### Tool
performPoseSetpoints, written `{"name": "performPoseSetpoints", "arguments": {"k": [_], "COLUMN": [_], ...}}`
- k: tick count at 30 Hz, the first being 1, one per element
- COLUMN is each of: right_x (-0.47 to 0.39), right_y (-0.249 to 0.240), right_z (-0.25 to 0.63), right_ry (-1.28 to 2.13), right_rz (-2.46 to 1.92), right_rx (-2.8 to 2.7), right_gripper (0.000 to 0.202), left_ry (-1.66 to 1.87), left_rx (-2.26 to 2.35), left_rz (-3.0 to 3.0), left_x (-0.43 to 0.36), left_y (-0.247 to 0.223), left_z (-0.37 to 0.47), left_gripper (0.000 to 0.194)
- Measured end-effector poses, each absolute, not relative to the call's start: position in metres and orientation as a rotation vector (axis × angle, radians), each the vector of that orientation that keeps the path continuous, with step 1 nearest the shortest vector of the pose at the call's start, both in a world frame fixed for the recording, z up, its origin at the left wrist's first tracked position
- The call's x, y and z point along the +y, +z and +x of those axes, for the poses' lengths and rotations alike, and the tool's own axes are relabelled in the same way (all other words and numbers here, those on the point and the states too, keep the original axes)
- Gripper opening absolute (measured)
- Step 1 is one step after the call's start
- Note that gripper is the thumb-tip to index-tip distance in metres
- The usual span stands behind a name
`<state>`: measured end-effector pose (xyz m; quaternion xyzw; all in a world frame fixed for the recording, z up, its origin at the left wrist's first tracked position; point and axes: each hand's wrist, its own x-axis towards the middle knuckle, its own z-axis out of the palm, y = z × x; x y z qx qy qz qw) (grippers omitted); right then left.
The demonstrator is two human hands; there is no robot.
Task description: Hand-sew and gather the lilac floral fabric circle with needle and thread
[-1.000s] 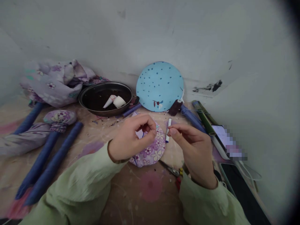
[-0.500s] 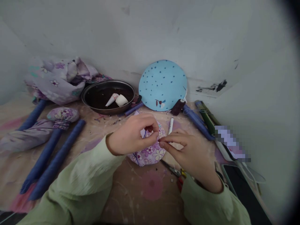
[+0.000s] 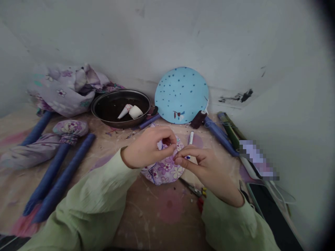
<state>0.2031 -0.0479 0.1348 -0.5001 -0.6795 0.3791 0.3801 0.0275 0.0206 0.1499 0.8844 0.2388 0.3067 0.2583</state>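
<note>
A round piece of purple floral cloth lies on the table, partly under both hands. My left hand is curled over its upper left part, thumb and fingertips pinched together on something too small to make out. Close beside those fingertips, my right hand pinches thumb against fingers, also on something I cannot make out. A white marker lies behind my right hand. Scissors are partly hidden by my right wrist and sleeve.
At the back stand a dark pan with white pieces inside, a blue dotted disc and a dark thread spool. Blue wrapped rods and bundled cloth are at left. A phone lies at right.
My right hand has shifted slightly left, its fingertips now nearer my left hand's. My left hand has barely moved.
</note>
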Motion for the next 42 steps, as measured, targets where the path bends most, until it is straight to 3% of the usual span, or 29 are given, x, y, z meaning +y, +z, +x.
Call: {"name": "performPoseSetpoints", "arguments": {"k": [8, 13, 20, 32, 42], "right_x": [-0.036, -0.037, -0.04, -0.041, -0.041], "right_y": [0.122, 0.118, 0.123, 0.122, 0.119], "right_z": [0.203, 0.202, 0.2, 0.2, 0.2], "right_ry": [1.281, 1.49, 1.483, 1.422, 1.339], "right_rz": [-1.123, -1.06, -1.084, -1.086, -1.013], "right_rx": [-1.53, -1.195, -1.029, -1.032, -0.958], "right_gripper": [0.011, 0.01, 0.011, 0.009, 0.007], "left_ry": [0.804, 1.036, 0.959, 1.037, 1.044], "left_rx": [0.673, 0.75, 0.53, 0.587, 0.565], "left_rz": [2.411, 2.362, 2.327, 2.537, 2.254], "left_x": [0.025, 0.03, 0.022, 0.017, 0.014], "left_y": [0.144, 0.139, 0.145, 0.145, 0.146], "left_z": [0.029, 0.026, 0.026, 0.03, 0.033], "left_gripper": [0.011, 0.015, 0.011, 0.012, 0.011]}}
